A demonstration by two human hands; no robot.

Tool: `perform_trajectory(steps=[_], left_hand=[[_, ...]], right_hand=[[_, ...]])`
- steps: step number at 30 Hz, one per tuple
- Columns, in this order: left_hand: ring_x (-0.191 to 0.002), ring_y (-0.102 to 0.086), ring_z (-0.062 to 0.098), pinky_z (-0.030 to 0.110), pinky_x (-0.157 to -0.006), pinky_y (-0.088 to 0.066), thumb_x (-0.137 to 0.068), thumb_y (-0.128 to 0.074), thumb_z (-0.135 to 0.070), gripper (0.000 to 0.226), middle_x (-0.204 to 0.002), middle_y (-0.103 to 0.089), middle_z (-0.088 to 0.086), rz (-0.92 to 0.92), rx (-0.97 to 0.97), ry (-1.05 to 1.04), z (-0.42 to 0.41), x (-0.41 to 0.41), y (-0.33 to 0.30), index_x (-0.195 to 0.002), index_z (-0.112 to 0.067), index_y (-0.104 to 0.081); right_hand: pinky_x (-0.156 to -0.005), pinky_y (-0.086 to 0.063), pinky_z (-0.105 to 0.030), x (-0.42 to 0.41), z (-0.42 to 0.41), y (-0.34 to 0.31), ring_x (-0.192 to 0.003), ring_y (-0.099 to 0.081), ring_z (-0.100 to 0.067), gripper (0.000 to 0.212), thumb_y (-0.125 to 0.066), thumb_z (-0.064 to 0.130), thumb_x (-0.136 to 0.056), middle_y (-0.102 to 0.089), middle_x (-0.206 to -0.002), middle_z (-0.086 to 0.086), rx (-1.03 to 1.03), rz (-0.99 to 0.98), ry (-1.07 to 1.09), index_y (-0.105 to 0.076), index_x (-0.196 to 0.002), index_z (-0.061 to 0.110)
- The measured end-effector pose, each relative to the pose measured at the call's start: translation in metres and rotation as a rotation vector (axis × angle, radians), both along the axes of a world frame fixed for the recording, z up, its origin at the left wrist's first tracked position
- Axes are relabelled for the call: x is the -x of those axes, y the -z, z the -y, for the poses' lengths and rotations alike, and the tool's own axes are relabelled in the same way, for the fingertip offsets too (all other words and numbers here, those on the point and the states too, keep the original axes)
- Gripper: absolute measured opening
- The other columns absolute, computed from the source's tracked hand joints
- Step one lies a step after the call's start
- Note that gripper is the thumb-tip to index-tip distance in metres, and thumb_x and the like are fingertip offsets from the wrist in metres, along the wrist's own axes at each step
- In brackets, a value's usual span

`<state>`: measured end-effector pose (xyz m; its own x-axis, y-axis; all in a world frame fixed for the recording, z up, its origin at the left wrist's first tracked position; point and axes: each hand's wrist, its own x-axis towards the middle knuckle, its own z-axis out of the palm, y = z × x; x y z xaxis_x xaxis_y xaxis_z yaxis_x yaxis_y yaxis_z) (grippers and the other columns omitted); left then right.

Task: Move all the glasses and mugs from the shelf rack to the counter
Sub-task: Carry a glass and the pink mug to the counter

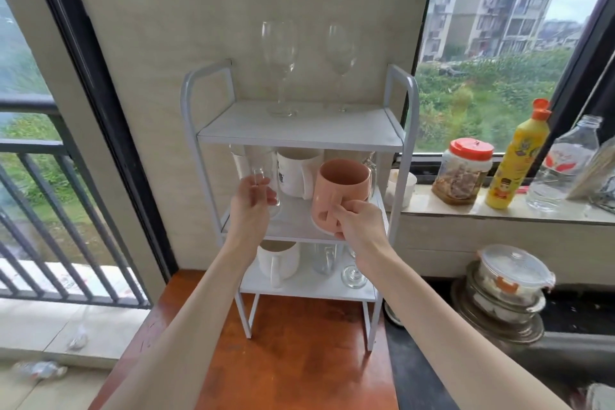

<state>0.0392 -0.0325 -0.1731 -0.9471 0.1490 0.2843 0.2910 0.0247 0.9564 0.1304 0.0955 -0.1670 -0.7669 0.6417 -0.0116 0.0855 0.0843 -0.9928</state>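
A white three-tier shelf rack (301, 135) stands on the reddish-brown counter (293, 359). Two wine glasses (279, 53) (341, 53) stand on the top tier. At the middle tier my right hand (357, 225) grips the handle of a pink mug (339, 190), tilted at the shelf's front edge. My left hand (251, 206) holds a clear glass (263, 183) at the middle tier's left side. A white mug (296, 173) stands behind them. On the bottom tier are a white mug (278, 260), a clear glass mug (324, 258) and a stemmed glass (353, 276).
The window sill at right carries a red-lidded jar (461, 170), a yellow squeeze bottle (514, 156) and a clear bottle (562, 166). Stacked lidded bowls (509, 286) sit right of the rack. A black-framed balcony door with railing (50, 210) is to the left.
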Motion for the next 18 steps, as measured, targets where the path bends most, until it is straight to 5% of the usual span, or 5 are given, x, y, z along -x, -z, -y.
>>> perform_trajectory(steps=[11,18], left_hand=[[-0.067,-0.047,0.009,0.025,-0.074,-0.038,-0.097,-0.034,-0.007,0.028,-0.071,-0.048,-0.003,-0.012,-0.101,0.045,0.035,-0.037,0.013,-0.087,-0.022,-0.055],[-0.060,-0.040,0.008,0.022,-0.065,-0.036,-0.099,-0.030,-0.008,0.028,-0.064,-0.043,-0.005,-0.006,-0.190,0.179,0.066,-0.091,0.007,-0.088,-0.018,-0.053]], right_hand=[[-0.075,-0.054,-0.025,-0.023,0.013,0.007,-0.086,-0.063,-0.017,0.014,-0.041,0.013,-0.096,-0.059,-0.088,0.002,0.052,-0.085,-0.036,-0.054,-0.098,0.007],[-0.079,-0.053,-0.032,-0.090,0.040,0.008,-0.080,-0.063,-0.016,0.029,-0.044,0.025,-0.096,-0.061,-0.084,-0.005,-0.020,-0.127,-0.036,-0.053,-0.075,0.008]])
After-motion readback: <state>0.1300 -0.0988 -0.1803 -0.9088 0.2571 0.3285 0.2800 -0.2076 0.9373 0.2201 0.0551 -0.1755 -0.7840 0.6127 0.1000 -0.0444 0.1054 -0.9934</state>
